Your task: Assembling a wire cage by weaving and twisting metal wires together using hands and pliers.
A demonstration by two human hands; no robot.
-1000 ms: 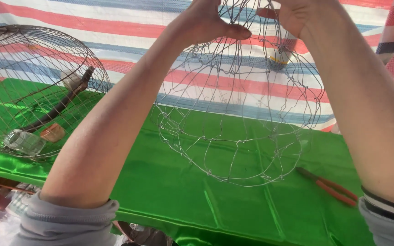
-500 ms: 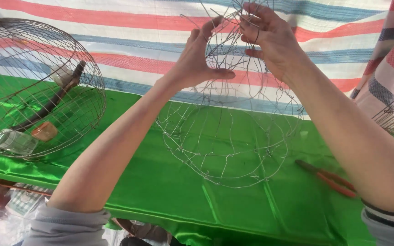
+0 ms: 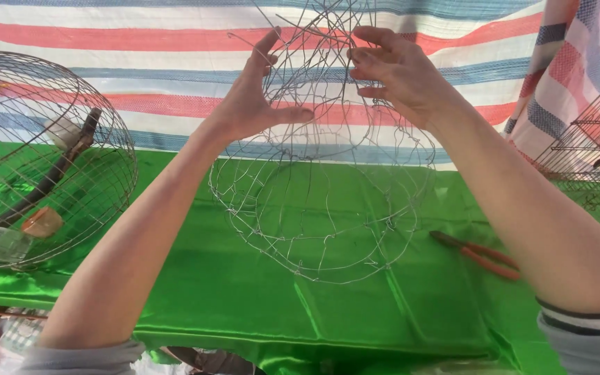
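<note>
Both arms raised, forearms bare; left grip [image 3: 248, 104] & right grip [image 3: 397, 73] face each other, fingers spread & curled.

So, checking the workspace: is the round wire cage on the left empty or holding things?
Holding things: the round wire cage contains a dark stick, an orange piece and a clear bottle.

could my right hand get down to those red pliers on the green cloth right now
Probably yes, once it lets go. The right hand is up on the wire frame, while the red-handled pliers lie uncovered on the green cloth beneath the right forearm, beside the frame's rim.
</note>
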